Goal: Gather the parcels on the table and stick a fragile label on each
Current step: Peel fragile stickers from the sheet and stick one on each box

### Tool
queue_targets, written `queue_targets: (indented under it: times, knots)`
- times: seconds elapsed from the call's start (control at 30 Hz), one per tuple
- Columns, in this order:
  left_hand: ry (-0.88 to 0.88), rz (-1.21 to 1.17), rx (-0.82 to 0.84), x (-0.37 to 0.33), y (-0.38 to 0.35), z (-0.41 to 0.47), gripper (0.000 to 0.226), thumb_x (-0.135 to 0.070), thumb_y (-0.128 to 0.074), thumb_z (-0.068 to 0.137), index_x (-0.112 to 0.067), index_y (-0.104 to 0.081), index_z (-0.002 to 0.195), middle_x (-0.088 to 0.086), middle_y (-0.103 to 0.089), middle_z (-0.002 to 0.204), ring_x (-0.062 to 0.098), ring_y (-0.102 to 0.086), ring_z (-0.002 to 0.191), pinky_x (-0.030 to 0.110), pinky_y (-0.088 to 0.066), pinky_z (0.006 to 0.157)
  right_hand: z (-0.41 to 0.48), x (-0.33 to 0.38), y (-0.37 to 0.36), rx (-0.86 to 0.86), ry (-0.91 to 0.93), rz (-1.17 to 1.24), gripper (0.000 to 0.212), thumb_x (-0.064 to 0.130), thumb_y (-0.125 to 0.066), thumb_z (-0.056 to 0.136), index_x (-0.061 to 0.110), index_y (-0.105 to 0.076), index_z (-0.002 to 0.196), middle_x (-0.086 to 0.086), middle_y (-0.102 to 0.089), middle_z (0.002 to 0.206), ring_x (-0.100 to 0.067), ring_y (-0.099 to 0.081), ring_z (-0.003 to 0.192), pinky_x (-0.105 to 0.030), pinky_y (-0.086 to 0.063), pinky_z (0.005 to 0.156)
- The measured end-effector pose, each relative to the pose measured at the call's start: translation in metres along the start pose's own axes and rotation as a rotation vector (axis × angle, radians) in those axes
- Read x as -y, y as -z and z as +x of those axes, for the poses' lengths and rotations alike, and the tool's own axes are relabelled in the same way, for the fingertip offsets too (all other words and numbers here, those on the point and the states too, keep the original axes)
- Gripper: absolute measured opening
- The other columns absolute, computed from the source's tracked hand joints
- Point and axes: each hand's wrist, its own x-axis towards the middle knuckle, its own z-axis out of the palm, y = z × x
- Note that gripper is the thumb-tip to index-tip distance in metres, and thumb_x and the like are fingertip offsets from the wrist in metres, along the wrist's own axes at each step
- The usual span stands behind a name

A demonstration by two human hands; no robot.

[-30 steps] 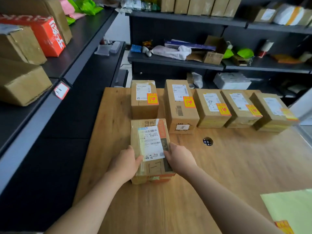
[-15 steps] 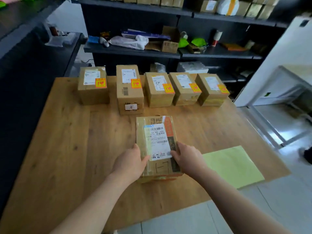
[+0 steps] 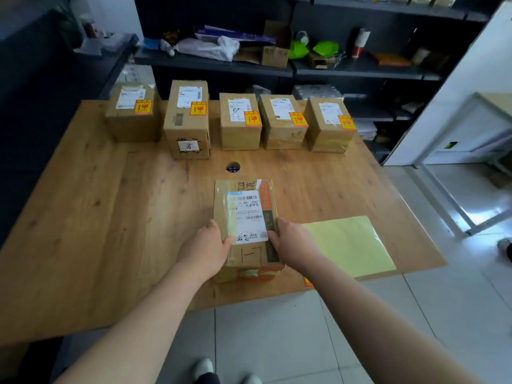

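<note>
A wooden bench (image 3: pixel 97 217) with a round cable hole (image 3: pixel 232 166) stands on a pale tiled floor (image 3: pixel 277 342). Near its front edge lies the parcel (image 3: pixel 246 217), white shipping slip up. The left hand (image 3: pixel 206 249) and right hand (image 3: pixel 293 243) grip its two sides, fingers clamped on the cardboard and thumbs on top. Just right of it lies a yellow sheet (image 3: pixel 349 245), reaching the bench edge. Along the far edge stands a row of five parcels (image 3: pixel 239 126), each bearing an orange fragile label (image 3: pixel 252 119). Behind them run dark shelves (image 3: pixel 346 70) cluttered with boxes and bags; a white wall (image 3: pixel 471 92) rises at right.
</note>
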Motion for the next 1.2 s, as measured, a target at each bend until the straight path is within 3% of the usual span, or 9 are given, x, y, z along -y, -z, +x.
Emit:
queue_targets:
  times: [0.17,0.27,0.4,0.57,0.73,0.9,1.07,1.13,1.2]
  knots:
    - [-0.020,0.126,-0.027,-0.001,0.004,-0.002,0.050,-0.050,-0.034,0.096,-0.007,-0.045,0.121,0.007,-0.061,0.112,0.026,-0.058,0.099,0.036,-0.049,0.079,-0.002,-0.007,0.005,0.001,0.017,0.012,0.023,0.033,-0.043,0.096,0.011,-0.051,0.099,-0.010,-0.066,0.096,-0.026,-0.057,0.076,-0.032,-0.043,0.059]
    - [-0.091,0.219,-0.119,-0.004,0.009,-0.002,0.046,-0.048,-0.039,0.095,-0.012,-0.046,0.122,0.004,-0.059,0.117,0.023,-0.054,0.106,0.035,-0.045,0.087,-0.011,-0.016,0.015,-0.027,-0.004,0.005,0.033,0.034,-0.042,0.098,0.016,-0.054,0.123,-0.008,-0.065,0.115,-0.027,-0.061,0.099,-0.038,-0.053,0.079]
    - [-0.223,0.175,-0.179,-0.028,0.013,0.002,0.048,-0.045,-0.039,0.096,-0.014,-0.042,0.132,0.002,-0.052,0.130,0.021,-0.048,0.117,0.034,-0.038,0.097,-0.020,-0.043,0.028,-0.059,-0.061,-0.048,0.041,0.033,-0.043,0.099,0.018,-0.047,0.137,-0.006,-0.056,0.133,-0.026,-0.053,0.119,-0.036,-0.046,0.092]
    - [-0.392,0.077,-0.158,-0.075,0.002,-0.008,0.046,-0.040,-0.039,0.097,-0.014,-0.042,0.135,0.001,-0.048,0.136,0.019,-0.042,0.126,0.033,-0.032,0.106,-0.031,-0.089,0.025,-0.028,-0.145,-0.053,0.046,0.033,-0.048,0.097,0.019,-0.044,0.140,0.000,-0.046,0.144,-0.022,-0.047,0.127,-0.035,-0.044,0.099]
    - [-0.493,0.062,-0.084,-0.120,-0.025,-0.016,0.046,-0.035,-0.040,0.098,-0.013,-0.038,0.139,0.001,-0.042,0.142,0.019,-0.036,0.131,0.033,-0.027,0.109,-0.036,-0.135,0.015,0.049,-0.113,-0.104,0.051,0.034,-0.051,0.095,0.020,-0.040,0.143,0.000,-0.037,0.150,-0.021,-0.042,0.133,-0.036,-0.041,0.103]
    - [-0.406,0.024,0.050,-0.157,-0.072,-0.016,0.040,-0.030,-0.043,0.098,-0.015,-0.042,0.135,0.001,-0.044,0.139,0.019,-0.039,0.128,0.037,-0.037,0.104,-0.023,-0.174,0.005,0.178,0.010,-0.161,0.053,0.031,-0.050,0.096,0.021,-0.033,0.146,-0.001,-0.025,0.156,-0.021,-0.028,0.141,-0.034,-0.031,0.111]
    - [-0.194,-0.089,0.138,-0.166,-0.118,-0.001,0.035,-0.029,-0.050,0.095,-0.015,-0.053,0.127,0.001,-0.051,0.129,0.020,-0.046,0.116,0.036,-0.043,0.097,-0.002,-0.194,-0.008,0.232,0.175,-0.219,0.057,0.032,-0.050,0.096,0.025,-0.029,0.148,-0.003,-0.017,0.158,-0.025,-0.026,0.141,-0.037,-0.030,0.112]
    - [-0.141,-0.111,0.117,-0.166,-0.129,0.005,0.040,-0.030,-0.053,0.094,-0.014,-0.050,0.130,0.000,-0.047,0.133,0.021,-0.044,0.119,0.035,-0.040,0.100,0.004,-0.199,-0.012,0.248,0.237,-0.258,0.058,0.036,-0.049,0.096,0.027,-0.026,0.149,-0.002,-0.012,0.159,-0.026,-0.021,0.142,-0.038,-0.028,0.113]
    - [-0.121,-0.079,0.119,-0.163,-0.138,0.010,0.050,-0.035,-0.055,0.092,-0.016,-0.043,0.137,0.000,-0.036,0.143,0.022,-0.037,0.126,0.036,-0.036,0.105,0.009,-0.202,-0.016,0.245,0.279,-0.268,0.056,0.037,-0.049,0.096,0.027,-0.030,0.147,-0.004,-0.019,0.156,-0.026,-0.023,0.140,-0.038,-0.029,0.111]
